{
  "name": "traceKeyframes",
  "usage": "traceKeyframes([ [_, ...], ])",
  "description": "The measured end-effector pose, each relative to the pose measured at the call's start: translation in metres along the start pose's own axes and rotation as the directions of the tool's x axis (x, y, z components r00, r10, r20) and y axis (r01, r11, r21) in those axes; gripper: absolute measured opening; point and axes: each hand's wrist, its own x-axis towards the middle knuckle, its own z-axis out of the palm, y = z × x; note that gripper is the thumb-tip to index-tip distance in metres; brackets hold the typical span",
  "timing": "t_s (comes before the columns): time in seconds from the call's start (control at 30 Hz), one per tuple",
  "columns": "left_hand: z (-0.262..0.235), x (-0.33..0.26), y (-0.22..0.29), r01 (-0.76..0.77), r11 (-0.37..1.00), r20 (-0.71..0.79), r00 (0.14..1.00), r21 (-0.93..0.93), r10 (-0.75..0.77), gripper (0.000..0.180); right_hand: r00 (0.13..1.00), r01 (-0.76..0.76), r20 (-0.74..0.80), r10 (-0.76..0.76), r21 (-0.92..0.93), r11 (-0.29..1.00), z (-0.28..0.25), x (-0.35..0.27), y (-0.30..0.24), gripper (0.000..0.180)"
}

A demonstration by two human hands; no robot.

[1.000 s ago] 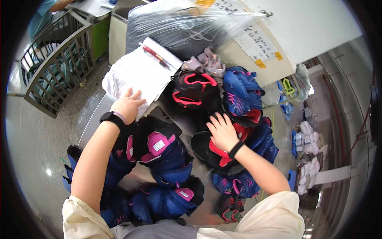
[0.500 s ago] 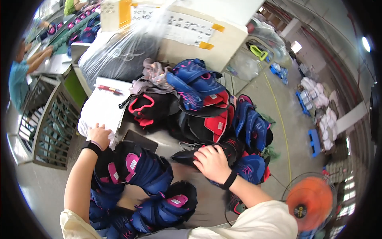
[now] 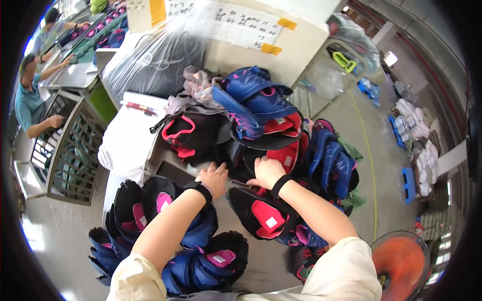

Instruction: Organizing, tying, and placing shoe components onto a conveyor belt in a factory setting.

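Observation:
My left hand (image 3: pixel 213 181) reaches over the table's middle, fingers spread, its tips beside the dark pile. Just right of it, my right hand (image 3: pixel 267 173) bends its fingers and thumb round the edge of a black shoe upper in the pile; the fingertips are partly hidden. Nearer me, below that wrist, sits a black shoe upper with a red lining (image 3: pixel 267 218). Blue shoe uppers with pink linings (image 3: pixel 221 257) are bunched under and beside my left forearm. Beyond my hands, a blue upper (image 3: pixel 257 95) lies on top of black-and-red ones (image 3: pixel 187 134).
White sheets with a pen (image 3: pixel 131 135) lie at the left of the metal table. A carton (image 3: pixel 241 55) and a plastic-wrapped dark bundle (image 3: pixel 158 65) stand behind. An orange fan (image 3: pixel 401 263) is at the lower right. A person (image 3: pixel 32 100) works beyond a slatted crate (image 3: pixel 70 150).
My left hand has moved right, from the white sheets to the pile. My right hand has shifted slightly farther away. The red-lined black upper now shows its lining below my right wrist.

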Motion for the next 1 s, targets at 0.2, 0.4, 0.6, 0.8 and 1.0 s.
traceKeyframes([
  [0.2,0.004,0.012,0.004,0.1,0.994,0.152,0.983,0.04,-0.105,0.048,0.991,-0.084,-0.121,0.057,-0.231,0.969,0.025,0.035,-0.026,0.059],
  [0.4,0.014,0.023,0.003,0.227,0.973,0.158,0.963,-0.032,-0.219,0.057,0.972,0.003,-0.233,0.013,0.068,0.998,0.016,0.019,0.002,0.022],
  [0.6,0.007,0.022,-0.001,0.244,0.963,0.188,0.957,-0.118,-0.219,0.062,0.961,0.01,-0.273,0.05,0.216,0.976,-0.001,0.01,0.006,0.017],
  [0.8,0.003,0.027,-0.008,0.216,0.958,0.3,0.941,-0.187,-0.153,0.046,0.941,0.033,-0.324,0.103,0.388,0.921,-0.003,0.001,0.01,0.014],
  [1.0,0.018,0.034,-0.001,0.23,0.955,0.291,0.942,-0.188,-0.169,0.042,0.896,0.045,-0.435,0.092,0.294,0.955,0.003,-0.002,-0.008,0.012],
])
